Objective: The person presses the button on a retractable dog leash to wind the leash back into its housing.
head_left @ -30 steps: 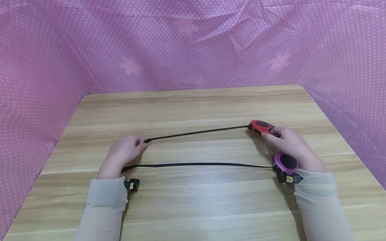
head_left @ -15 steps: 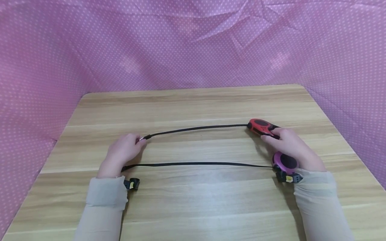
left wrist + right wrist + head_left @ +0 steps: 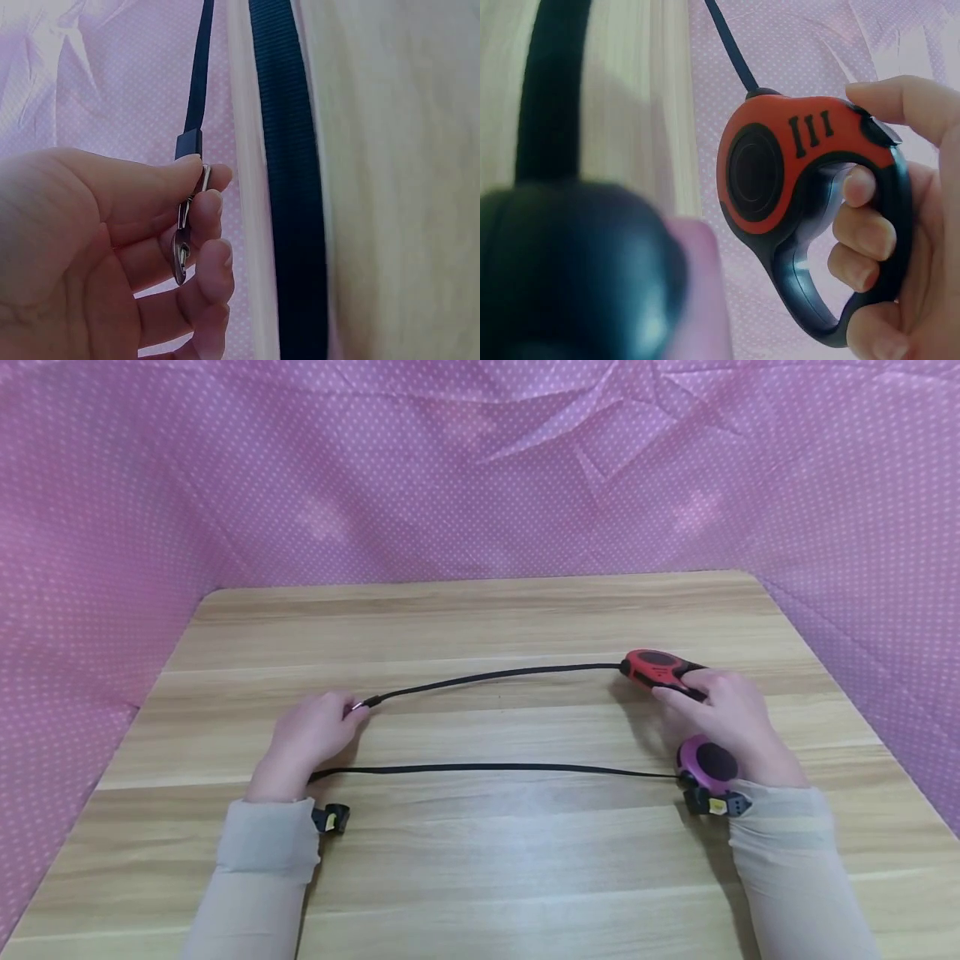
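Observation:
A red and black retractable dog leash (image 3: 652, 667) is at the right of the head view. My right hand (image 3: 727, 714) grips its looped handle, with fingers curled through the loop and the thumb up by the black button (image 3: 879, 131). At the other end, my left hand (image 3: 318, 731) pinches the metal clip (image 3: 182, 251), just below the strap's black end piece (image 3: 189, 144). Between the hands the black strap (image 3: 487, 677) runs in a gentle upward bow. Under my right wrist lies a purple retractable leash (image 3: 696, 760), partly hidden by the hand and wrist camera.
The purple leash's black strap (image 3: 480, 767) stretches across the wooden table (image 3: 480, 893) nearer me; its left end passes behind my left wrist. Pink dotted cloth (image 3: 480, 502) hangs behind the table and along both sides.
The red leash's strap has gone from nearly straight to bowed. My right hand has risen slightly with the red leash. The purple leash stays in place.

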A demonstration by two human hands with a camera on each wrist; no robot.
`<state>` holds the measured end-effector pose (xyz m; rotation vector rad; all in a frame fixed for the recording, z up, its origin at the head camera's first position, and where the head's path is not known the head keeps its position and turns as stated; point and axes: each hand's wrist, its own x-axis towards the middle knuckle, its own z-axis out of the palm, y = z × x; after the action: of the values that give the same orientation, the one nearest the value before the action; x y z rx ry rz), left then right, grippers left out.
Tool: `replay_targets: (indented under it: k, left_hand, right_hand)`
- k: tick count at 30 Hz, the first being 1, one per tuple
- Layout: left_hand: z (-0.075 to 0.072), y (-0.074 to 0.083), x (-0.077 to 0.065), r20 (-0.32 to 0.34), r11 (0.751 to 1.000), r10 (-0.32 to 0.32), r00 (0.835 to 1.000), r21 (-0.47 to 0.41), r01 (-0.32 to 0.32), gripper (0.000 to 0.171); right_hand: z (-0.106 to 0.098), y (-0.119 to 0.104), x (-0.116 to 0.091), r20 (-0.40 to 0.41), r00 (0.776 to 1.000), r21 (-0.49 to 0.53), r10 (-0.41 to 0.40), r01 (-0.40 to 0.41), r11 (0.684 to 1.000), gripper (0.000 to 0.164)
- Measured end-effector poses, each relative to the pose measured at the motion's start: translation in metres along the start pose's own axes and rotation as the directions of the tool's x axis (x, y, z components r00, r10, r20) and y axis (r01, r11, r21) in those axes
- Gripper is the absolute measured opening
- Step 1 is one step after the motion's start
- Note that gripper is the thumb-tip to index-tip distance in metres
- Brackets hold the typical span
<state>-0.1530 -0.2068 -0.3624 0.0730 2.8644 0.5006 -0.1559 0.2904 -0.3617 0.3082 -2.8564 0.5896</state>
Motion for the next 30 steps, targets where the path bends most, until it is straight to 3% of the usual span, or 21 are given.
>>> replay_targets:
  k: [8,16,24,30]
  left_hand:
    - [-0.001,0.0,-0.002,0.02,1.0,0.007,1.0,-0.012,-0.007,0.029]
    - [-0.002,0.006,-0.003,0.061,0.993,0.113,0.992,-0.047,-0.111,0.028]
    - [-0.004,0.009,-0.004,0.041,0.993,0.085,0.996,-0.088,-0.081,0.027]
    - [-0.006,0.009,-0.006,0.013,0.99,0.109,0.994,-0.093,-0.108,0.027]
  right_hand:
    - [-0.002,0.003,-0.002,0.012,1.0,-0.017,0.008,-0.007,1.0,0.045]
    - [-0.001,-0.005,0.001,0.03,0.999,0.008,-0.045,0.045,0.999,0.046]
    - [-0.001,-0.008,0.001,0.015,0.999,0.0,-0.035,0.035,0.999,0.046]
    - [0.0,-0.006,0.001,0.028,0.999,-0.002,-0.015,0.015,1.0,0.044]
